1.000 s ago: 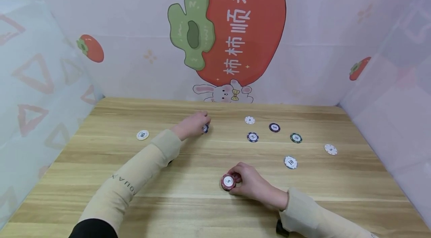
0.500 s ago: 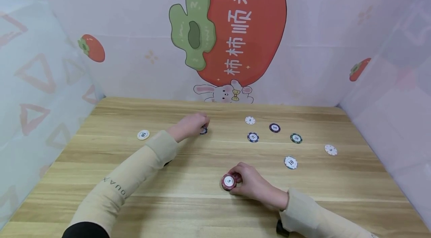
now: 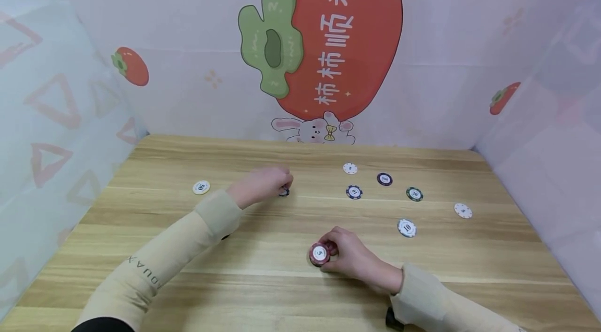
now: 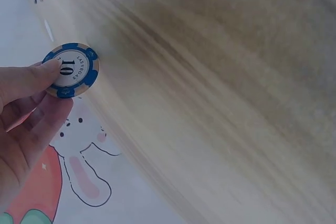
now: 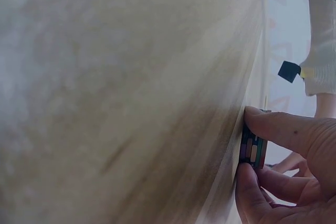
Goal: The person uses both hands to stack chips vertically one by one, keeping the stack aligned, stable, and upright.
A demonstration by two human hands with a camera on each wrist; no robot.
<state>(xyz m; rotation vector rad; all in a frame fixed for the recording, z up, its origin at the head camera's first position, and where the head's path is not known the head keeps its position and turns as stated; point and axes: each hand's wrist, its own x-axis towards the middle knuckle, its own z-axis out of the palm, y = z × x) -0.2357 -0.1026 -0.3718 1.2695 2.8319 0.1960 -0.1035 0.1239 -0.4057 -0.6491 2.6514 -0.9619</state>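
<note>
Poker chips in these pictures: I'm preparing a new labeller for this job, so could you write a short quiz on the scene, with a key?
1. True or false: the left hand pinches a blue-edged chip marked 10.
2. Multiple choice: which number shows on top of the stack that the right hand grips?
A) 20
B) 5
C) 50
3. Count: in the head view, how many loose chips can be seen lying on the table, clear of both hands?

Key:
1. True.
2. B.
3. Seven.
</note>
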